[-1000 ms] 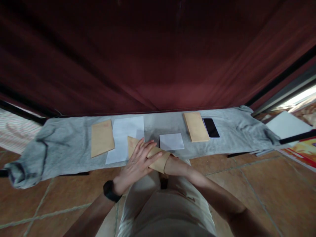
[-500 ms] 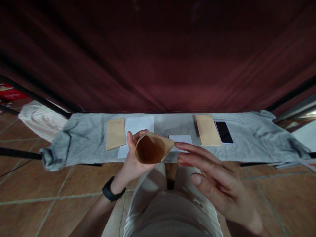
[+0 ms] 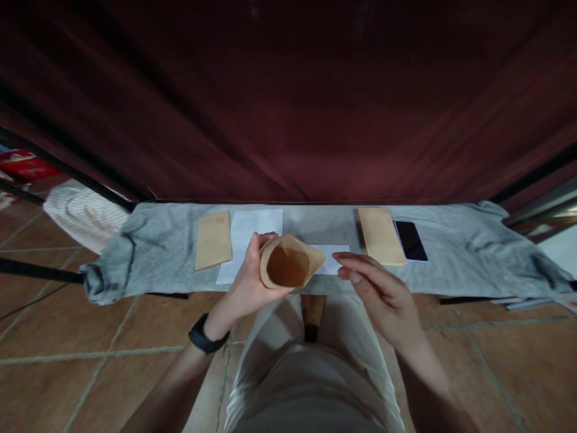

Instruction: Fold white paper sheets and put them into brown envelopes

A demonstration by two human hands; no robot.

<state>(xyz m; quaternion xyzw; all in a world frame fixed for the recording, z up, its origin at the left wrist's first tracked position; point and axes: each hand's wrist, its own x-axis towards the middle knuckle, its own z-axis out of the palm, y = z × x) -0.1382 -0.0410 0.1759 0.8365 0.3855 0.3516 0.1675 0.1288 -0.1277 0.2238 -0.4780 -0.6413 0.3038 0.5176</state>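
Head: envelope (image 3: 288,266) in left fingers (image 3: 253,252)

This is looking like a home, though not for certain: brown floor tiles (image 3: 54,319) are spreading at eight and four o'clock, a dark red curtain (image 3: 288,120) is hanging at twelve o'clock, striped fabric (image 3: 85,213) is sagging at nine o'clock, and a grey cloth-draped worktop (image 3: 460,252) is running across the middle.

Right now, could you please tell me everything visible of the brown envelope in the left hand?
The brown envelope looks like plain paper. Its rounded mouth gapes toward the camera, showing a shadowed inside; one pointed corner juts toward the right hand without touching it. The left hand grips it above the grey cloth.
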